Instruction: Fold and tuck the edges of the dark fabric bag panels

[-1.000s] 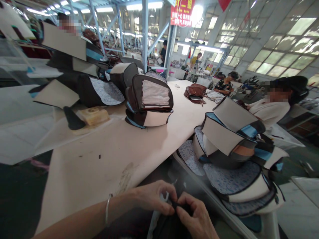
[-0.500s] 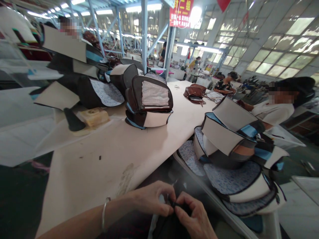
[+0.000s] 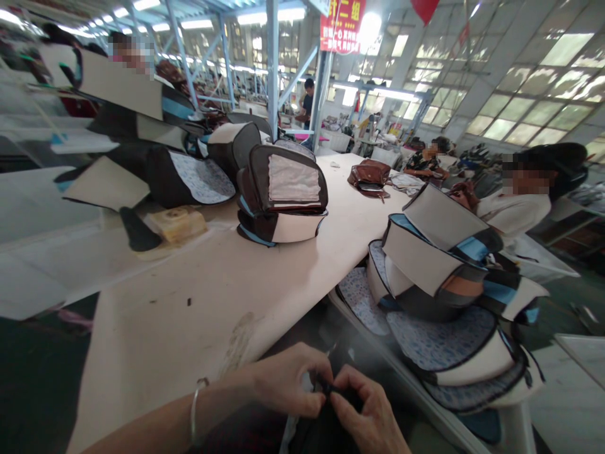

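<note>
At the bottom of the view, my left hand [image 3: 293, 381] wears a bangle on its wrist and pinches the edge of a black bag piece [image 3: 321, 432] between thumb and fingers. Right beside it my right hand [image 3: 366, 407] pinches the same dark edge, fingertips almost touching the left ones. A small black bit [image 3: 326, 386] shows between the two pinches; its exact form is too dark and small to make out. Most of the black piece hangs below the hands, and a pale strip shows at its left side.
A long cream table [image 3: 198, 340] runs ahead, bearing stacked unfinished bags [image 3: 283, 183], a brown leather bag [image 3: 368, 175] and a yellowish tape block [image 3: 177, 224]. On my right a bin [image 3: 515, 422] overflows with bag parts [image 3: 439, 334]. A person [image 3: 515, 205] sits beyond it.
Both hands keep their pinch at almost the same spot, with only slight finger movement. The seated person at right has shifted a little, and a brown item now shows by their hands.
</note>
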`<action>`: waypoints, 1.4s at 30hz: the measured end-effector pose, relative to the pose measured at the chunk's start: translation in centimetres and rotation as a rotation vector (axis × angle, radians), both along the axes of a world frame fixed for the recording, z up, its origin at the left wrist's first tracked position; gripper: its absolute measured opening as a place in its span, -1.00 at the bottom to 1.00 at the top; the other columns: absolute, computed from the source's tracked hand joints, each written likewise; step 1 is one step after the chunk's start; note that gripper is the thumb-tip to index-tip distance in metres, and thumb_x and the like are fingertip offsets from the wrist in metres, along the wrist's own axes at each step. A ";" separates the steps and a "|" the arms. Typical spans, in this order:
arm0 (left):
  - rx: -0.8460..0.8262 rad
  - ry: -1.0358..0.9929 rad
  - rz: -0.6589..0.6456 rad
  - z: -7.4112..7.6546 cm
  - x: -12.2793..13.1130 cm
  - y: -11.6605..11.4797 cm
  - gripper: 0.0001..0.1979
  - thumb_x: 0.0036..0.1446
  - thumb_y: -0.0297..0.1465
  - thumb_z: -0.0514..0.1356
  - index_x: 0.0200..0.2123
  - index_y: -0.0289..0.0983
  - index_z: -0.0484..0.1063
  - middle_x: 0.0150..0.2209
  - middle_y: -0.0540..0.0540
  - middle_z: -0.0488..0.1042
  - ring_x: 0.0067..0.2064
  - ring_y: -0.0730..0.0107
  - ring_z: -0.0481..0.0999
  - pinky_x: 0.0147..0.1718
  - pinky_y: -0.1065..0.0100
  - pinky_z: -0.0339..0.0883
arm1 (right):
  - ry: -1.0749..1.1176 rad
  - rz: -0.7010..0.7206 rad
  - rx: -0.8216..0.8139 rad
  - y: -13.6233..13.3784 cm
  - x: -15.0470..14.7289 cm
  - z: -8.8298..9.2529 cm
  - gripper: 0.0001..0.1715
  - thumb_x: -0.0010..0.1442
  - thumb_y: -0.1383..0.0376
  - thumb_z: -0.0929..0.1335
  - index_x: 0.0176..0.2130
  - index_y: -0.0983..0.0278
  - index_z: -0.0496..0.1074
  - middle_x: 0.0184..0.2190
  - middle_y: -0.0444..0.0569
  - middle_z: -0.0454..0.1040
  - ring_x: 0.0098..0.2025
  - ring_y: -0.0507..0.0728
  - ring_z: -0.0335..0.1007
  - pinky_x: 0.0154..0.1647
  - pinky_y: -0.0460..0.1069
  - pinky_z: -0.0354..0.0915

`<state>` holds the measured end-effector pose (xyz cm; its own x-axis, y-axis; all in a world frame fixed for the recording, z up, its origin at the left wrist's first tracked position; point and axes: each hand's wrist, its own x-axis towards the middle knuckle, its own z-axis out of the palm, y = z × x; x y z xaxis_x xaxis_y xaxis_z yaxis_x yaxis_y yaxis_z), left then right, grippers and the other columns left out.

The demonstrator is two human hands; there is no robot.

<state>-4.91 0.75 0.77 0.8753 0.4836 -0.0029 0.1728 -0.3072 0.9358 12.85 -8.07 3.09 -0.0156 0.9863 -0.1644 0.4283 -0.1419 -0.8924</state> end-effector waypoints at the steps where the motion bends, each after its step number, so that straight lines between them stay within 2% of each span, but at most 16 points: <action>1: 0.066 0.009 0.033 0.2 0.2 -0.4 -0.85 -0.11 -0.47 0.18 -0.38 -0.30 0.47 -0.42 0.02 0.45 -0.41 0.43 0.38 -0.39 0.47 0.24 | -0.017 0.003 0.016 0.0 -0.1 -0.2 -0.81 0.05 0.20 0.35 -0.49 0.27 0.39 -0.51 -0.14 0.38 -0.41 0.09 0.28 -0.37 -0.08 0.22; 3: 0.149 0.038 0.105 0.4 0.6 -1.2 -0.94 -0.12 -0.49 0.16 -0.48 -0.31 0.42 -0.48 0.03 0.41 -0.45 0.45 0.34 -0.39 0.45 0.22 | -0.041 -0.007 0.047 0.0 -0.2 -0.7 -0.82 0.05 0.21 0.34 -0.49 0.26 0.37 -0.50 -0.14 0.39 -0.39 0.11 0.30 -0.32 -0.06 0.22; 5: 0.147 0.058 0.157 0.4 0.9 -1.6 -0.96 -0.13 -0.50 0.14 -0.55 -0.31 0.38 -0.53 0.03 0.36 -0.47 0.45 0.31 -0.41 0.44 0.19 | -0.044 -0.029 0.063 -0.1 -0.4 -1.2 -0.81 0.05 0.20 0.32 -0.49 0.26 0.36 -0.49 -0.13 0.38 -0.38 0.11 0.30 -0.29 -0.04 0.21; 7: 0.059 0.047 0.162 0.3 0.9 -1.5 -0.94 -0.13 -0.50 0.13 -0.55 -0.32 0.41 -0.54 0.04 0.34 -0.47 0.46 0.30 -0.45 0.45 0.16 | -0.035 -0.049 0.067 -0.1 -0.5 -1.5 -0.79 0.04 0.18 0.31 -0.50 0.26 0.34 -0.50 -0.14 0.35 -0.39 0.10 0.28 -0.31 -0.05 0.18; 11: -0.240 0.051 0.072 -0.5 0.3 -0.3 -0.80 -0.13 -0.51 0.14 -0.40 -0.32 0.53 -0.53 0.08 0.35 -0.48 0.50 0.25 -0.54 0.51 0.08 | -0.002 -0.041 0.033 0.0 -0.7 -1.3 -0.72 0.05 0.12 0.29 -0.55 0.25 0.26 -0.56 -0.19 0.21 -0.47 0.06 0.15 -0.43 -0.07 0.10; 14: -0.313 0.034 0.064 -0.8 0.0 0.3 -0.78 -0.12 -0.49 0.17 -0.35 -0.33 0.54 -0.52 0.08 0.39 -0.49 0.51 0.28 -0.53 0.52 0.12 | -0.052 -0.071 -0.010 0.1 -0.9 -1.0 -0.69 0.04 0.08 0.28 -0.55 0.24 0.23 -0.59 -0.20 0.17 -0.48 0.06 0.14 -0.45 -0.07 0.08; 17: -0.265 0.003 0.089 -0.6 0.0 0.3 -0.81 -0.11 -0.50 0.20 -0.34 -0.34 0.53 -0.46 0.05 0.45 -0.44 0.48 0.35 -0.48 0.52 0.19 | -0.168 -0.115 -0.036 0.2 -1.2 -0.9 -0.70 0.02 0.08 0.29 -0.52 0.25 0.28 -0.58 -0.16 0.26 -0.45 0.10 0.23 -0.41 -0.04 0.12; 20: -0.171 0.030 0.102 -0.2 0.0 0.1 -0.82 -0.07 -0.51 0.17 -0.35 -0.33 0.54 -0.48 0.05 0.47 -0.46 0.51 0.36 -0.50 0.55 0.17 | -0.219 -0.134 -0.031 0.3 -1.4 -0.7 -0.79 -0.01 0.16 0.27 -0.52 0.25 0.31 -0.56 -0.13 0.34 -0.42 0.13 0.31 -0.35 -0.03 0.17; 25: 0.028 0.077 0.041 0.0 -0.4 0.3 -0.79 -0.03 -0.53 0.14 -0.31 -0.31 0.53 -0.52 0.07 0.45 -0.53 0.56 0.33 -0.58 0.58 0.11 | -0.228 -0.152 0.037 0.5 -1.8 -0.4 -0.86 -0.04 0.27 0.27 -0.57 0.25 0.31 -0.61 -0.16 0.33 -0.48 0.10 0.28 -0.41 -0.05 0.15; 29: 0.144 0.125 0.071 0.5 -0.6 0.2 -0.78 -0.04 -0.55 0.16 -0.27 -0.27 0.50 -0.46 0.07 0.48 -0.48 0.53 0.39 -0.56 0.57 0.12 | -0.205 -0.135 0.073 0.6 -1.8 -0.6 -0.82 0.01 0.27 0.28 -0.57 0.26 0.34 -0.60 -0.14 0.37 -0.49 0.09 0.29 -0.43 -0.05 0.16; 33: 0.284 0.238 0.086 1.5 -0.8 -0.4 -0.81 0.00 -0.55 0.16 -0.28 -0.23 0.42 -0.42 0.05 0.49 -0.39 0.42 0.48 -0.49 0.52 0.16 | -0.211 -0.092 0.066 0.6 -1.3 -1.1 -0.84 0.05 0.27 0.30 -0.50 0.28 0.39 -0.57 -0.12 0.42 -0.45 0.11 0.36 -0.41 -0.05 0.23; 38: 0.412 0.269 0.003 1.8 -1.4 -1.0 -0.81 0.10 -0.59 0.09 -0.24 -0.24 0.34 -0.32 -0.04 0.50 -0.29 0.33 0.51 -0.35 0.46 0.28 | -0.282 0.071 0.292 0.4 -0.6 -1.5 -0.89 0.12 0.38 0.29 -0.44 0.28 0.36 -0.44 -0.06 0.43 -0.39 0.09 0.40 -0.34 -0.08 0.31; 40: 0.395 0.255 0.013 1.7 -1.7 -1.1 -0.81 0.11 -0.60 0.07 -0.24 -0.25 0.34 -0.29 -0.05 0.51 -0.26 0.31 0.51 -0.31 0.44 0.29 | -0.309 0.099 0.389 0.2 -0.6 -1.9 -0.88 0.16 0.41 0.28 -0.41 0.28 0.36 -0.42 -0.05 0.41 -0.37 0.07 0.40 -0.34 -0.09 0.33; 42: 0.310 0.207 0.043 1.6 -2.0 -1.0 -0.79 0.10 -0.60 0.08 -0.22 -0.24 0.36 -0.29 -0.04 0.52 -0.25 0.34 0.52 -0.31 0.46 0.29 | -0.342 0.138 0.489 -0.1 -0.6 -2.2 -0.87 0.19 0.43 0.26 -0.37 0.29 0.37 -0.41 -0.04 0.38 -0.40 0.06 0.39 -0.38 -0.11 0.34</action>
<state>-6.95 -0.25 2.35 0.8506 0.5253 -0.0255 0.3675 -0.5590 0.7433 12.27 -8.13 0.92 -0.1747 0.9414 0.2886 0.6872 0.3264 -0.6490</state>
